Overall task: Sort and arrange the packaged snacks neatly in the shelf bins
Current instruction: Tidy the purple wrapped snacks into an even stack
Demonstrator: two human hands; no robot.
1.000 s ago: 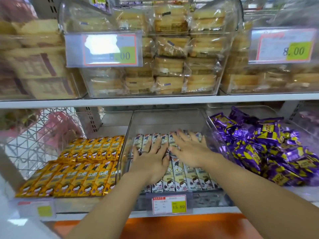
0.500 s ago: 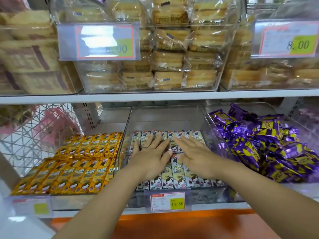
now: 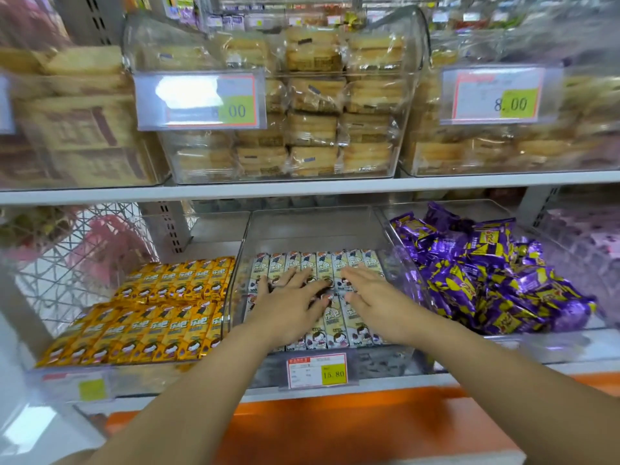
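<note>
Both arms are extending forward from the lower edge of the head view, bare to the elbow. The left forearm (image 3: 188, 391) is angling up and to the right, and the right forearm (image 3: 503, 374) up and to the left. The left hand (image 3: 288, 303) is lying palm down with straight, spread fingers (image 3: 300, 275). The right hand (image 3: 372, 297) is lying palm down just beside it, fingers straight and closer together. The hands are not touching.

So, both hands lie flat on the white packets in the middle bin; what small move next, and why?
Probably slide the left hand and right hand apart, smoothing the white packets level: those between the hands look slightly askew.
</note>
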